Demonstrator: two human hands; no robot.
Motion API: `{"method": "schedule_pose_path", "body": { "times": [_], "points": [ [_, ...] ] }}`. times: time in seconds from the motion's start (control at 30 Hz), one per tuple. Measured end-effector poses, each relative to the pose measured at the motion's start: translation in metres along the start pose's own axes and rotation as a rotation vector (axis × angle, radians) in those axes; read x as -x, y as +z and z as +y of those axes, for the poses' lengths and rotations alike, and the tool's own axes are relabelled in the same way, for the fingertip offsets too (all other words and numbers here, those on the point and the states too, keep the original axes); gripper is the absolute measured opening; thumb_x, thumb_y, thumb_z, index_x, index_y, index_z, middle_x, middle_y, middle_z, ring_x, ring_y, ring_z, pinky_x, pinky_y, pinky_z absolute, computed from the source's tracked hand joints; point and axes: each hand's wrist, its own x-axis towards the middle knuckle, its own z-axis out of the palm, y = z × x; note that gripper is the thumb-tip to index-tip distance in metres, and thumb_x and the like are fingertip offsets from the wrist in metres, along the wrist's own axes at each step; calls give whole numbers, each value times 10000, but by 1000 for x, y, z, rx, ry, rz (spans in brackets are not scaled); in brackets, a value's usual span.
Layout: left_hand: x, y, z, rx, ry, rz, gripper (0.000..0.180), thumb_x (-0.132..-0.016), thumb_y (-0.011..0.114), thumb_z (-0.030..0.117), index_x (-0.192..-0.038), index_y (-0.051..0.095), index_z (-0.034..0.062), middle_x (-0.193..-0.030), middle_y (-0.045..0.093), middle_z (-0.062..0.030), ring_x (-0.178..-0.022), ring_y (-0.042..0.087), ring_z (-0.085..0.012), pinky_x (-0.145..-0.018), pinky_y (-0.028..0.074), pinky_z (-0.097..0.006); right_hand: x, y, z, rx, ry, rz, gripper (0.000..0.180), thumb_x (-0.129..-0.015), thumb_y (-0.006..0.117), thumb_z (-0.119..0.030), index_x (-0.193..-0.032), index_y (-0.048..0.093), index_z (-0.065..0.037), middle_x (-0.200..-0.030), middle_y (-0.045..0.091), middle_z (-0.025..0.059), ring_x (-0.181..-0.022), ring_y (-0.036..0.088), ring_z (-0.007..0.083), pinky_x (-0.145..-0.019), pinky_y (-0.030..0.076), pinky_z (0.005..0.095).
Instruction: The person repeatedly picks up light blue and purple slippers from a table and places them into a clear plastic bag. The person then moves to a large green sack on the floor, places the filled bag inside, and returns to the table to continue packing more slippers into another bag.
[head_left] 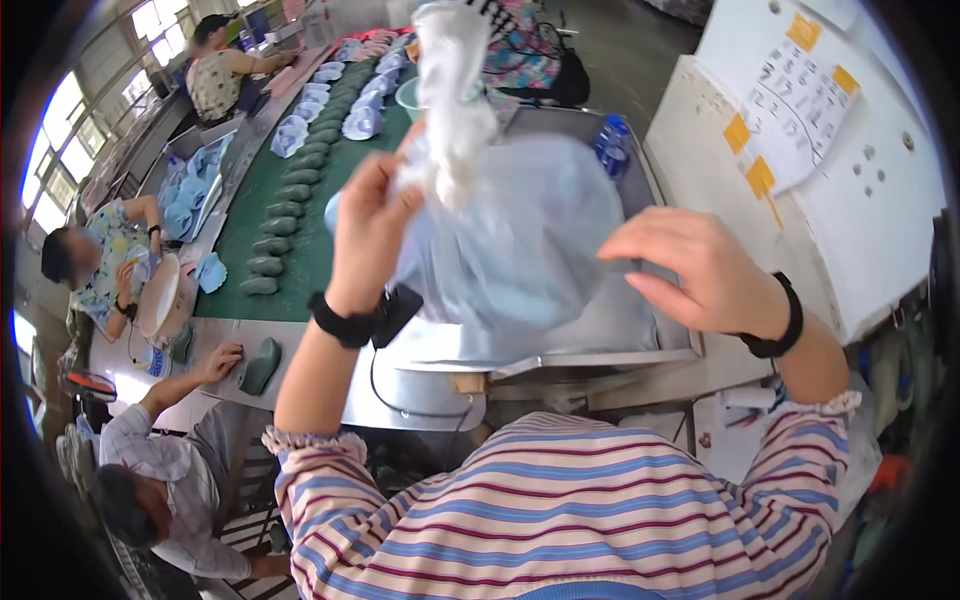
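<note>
Hands first: the left hand [362, 238] is closed, thumb and fingers apparently pinched on the left side of a clear plastic bag [520, 250], pretty much where its white bunched neck [458, 110] starts. The right hand [705, 265] is held loosely spread, nothing gripped, just beside the bag's right edge; whether the plastic is being touched can't really be told. So the bag is caught between the two, neck nearer the left hand, body slumped over toward the right one. Long axis? The neck is pointed up and away from the striped top [560, 490], and the bulge is spread low and right. Something bluish is held inside, too blurred to be made out. Past that, a silvery tray [640, 330] is seen under the bag, with blue bottles [613, 145] parked near its far right corner. Over to the left, grey-green shoe-shaped pieces [285, 209] are lined up on the green tabletop [310, 285], and co-workers [215, 85] are seen along its side.
</note>
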Motion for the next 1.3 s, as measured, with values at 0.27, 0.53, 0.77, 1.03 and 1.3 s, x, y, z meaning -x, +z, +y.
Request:
{"method": "schedule_pose_path", "body": {
  "times": [0.27,0.53,0.77,1.03,1.3],
  "points": [
    [117,-40,-137,-66,-473,162,196,-688,611,-53,-856,536,16,-792,535,-21,-761,481,-105,-704,396,-235,-90,146,63,43,8,-540,185,-747,591,-172,-882,617,-50,-807,627,118,-695,601,289,-634,476,354],
    [131,-26,-115,-317,-325,224,196,-663,607,-70,-821,537,22,-788,523,-33,-755,489,-139,-708,386,-245,-94,237,103,-914,398,-561,369,-791,647,-268,-995,524,14,-718,577,66,-596,574,113,-459,455,234],
    [133,-20,-108,-545,-265,264,218,-637,609,-81,-814,525,14,-748,489,-54,-715,489,-177,-674,387,-255,-91,267,119,-1061,210,-478,315,-754,679,-273,-859,580,8,-595,528,34,-522,504,123,-495,409,251],
    [137,-49,-113,-1005,-341,146,143,-703,619,89,-820,544,57,-724,546,-136,-670,555,-314,-568,422,-374,-133,159,151,-1547,151,-32,149,-836,588,-172,-838,571,-24,-714,578,33,-585,532,101,-474,379,193],
    [104,-34,-93,-1213,1,-167,203,-649,639,134,-842,579,118,-782,603,-27,-755,576,-208,-782,415,-388,-88,258,107,-335,-234,-793,353,-756,626,-411,-980,608,-138,-916,596,27,-751,566,189,-709,457,278]
  ]
}}
